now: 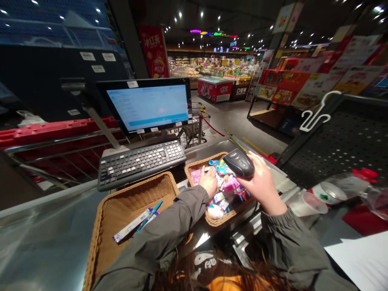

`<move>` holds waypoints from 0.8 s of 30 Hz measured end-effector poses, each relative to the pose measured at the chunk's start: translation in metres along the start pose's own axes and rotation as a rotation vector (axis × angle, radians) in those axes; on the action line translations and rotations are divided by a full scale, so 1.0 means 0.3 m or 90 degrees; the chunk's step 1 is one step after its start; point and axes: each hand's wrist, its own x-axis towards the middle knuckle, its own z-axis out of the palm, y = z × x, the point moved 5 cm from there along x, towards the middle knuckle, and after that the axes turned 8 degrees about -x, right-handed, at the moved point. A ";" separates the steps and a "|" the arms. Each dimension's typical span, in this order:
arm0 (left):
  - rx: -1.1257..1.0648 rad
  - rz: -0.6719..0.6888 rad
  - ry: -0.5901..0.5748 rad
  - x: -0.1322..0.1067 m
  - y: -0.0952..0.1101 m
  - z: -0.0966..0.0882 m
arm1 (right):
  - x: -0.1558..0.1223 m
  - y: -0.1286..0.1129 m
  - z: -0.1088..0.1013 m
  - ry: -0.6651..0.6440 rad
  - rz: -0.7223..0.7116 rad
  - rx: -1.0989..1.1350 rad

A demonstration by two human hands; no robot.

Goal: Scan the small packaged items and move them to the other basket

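Two hands: both reach from grey sleeves over the goods basket (198, 163).
Right grip: the right hand (261, 185) is closed around a black scanner (239, 162) and holds it just above the basket's far side.
Left grip: the left hand (208, 181) lies palm down on the small packets (226, 190), fingers curled among them; I cannot tell whether it holds one.
Packets: they fill the goods basket, which stands on the table (45, 242).
Second basket: the wicker basket (136, 188) stands just beside it on the left and holds a long flat packet (131, 228) and a blue pen (150, 215).
Behind: a keyboard (141, 163) sits beyond both baskets, under a lit monitor (148, 104).
Right side: a plastic cup (306, 204) lies tipped near the right sleeve.
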 end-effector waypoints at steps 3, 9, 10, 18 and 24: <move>-0.008 -0.041 -0.022 0.017 -0.019 0.016 | 0.013 0.013 0.012 -0.008 0.011 0.011; -0.027 -0.104 -0.025 0.014 -0.096 -0.060 | 0.036 0.027 0.036 -0.013 0.002 0.031; -0.032 -0.108 -0.030 0.005 -0.110 -0.089 | 0.038 0.028 0.041 -0.016 -0.002 0.033; -0.027 -0.098 -0.001 -0.184 -0.240 -0.420 | 0.057 -0.045 0.067 -0.007 -0.036 0.084; 0.084 -0.097 0.183 -0.381 -0.298 -0.648 | 0.102 -0.176 0.061 0.008 -0.097 0.119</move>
